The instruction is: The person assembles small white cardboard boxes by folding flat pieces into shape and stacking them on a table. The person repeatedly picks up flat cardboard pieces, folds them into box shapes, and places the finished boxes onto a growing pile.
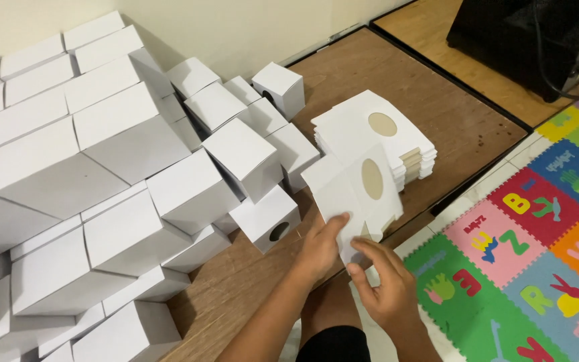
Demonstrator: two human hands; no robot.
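My left hand (321,247) and my right hand (382,285) both grip the lower edge of a flat white box blank (353,191) with an oval window, held tilted above the low brown table (450,114). Just behind it lies a stack of flat white blanks (376,137), the top one showing a round hole. To the left, several folded white boxes (239,157) lie tumbled against a large pile of folded boxes (68,174).
The box pile fills the left side up to the cream wall (236,27). A colourful foam letter mat (537,234) covers the floor at the right. A black case with cables (531,40) stands at the top right.
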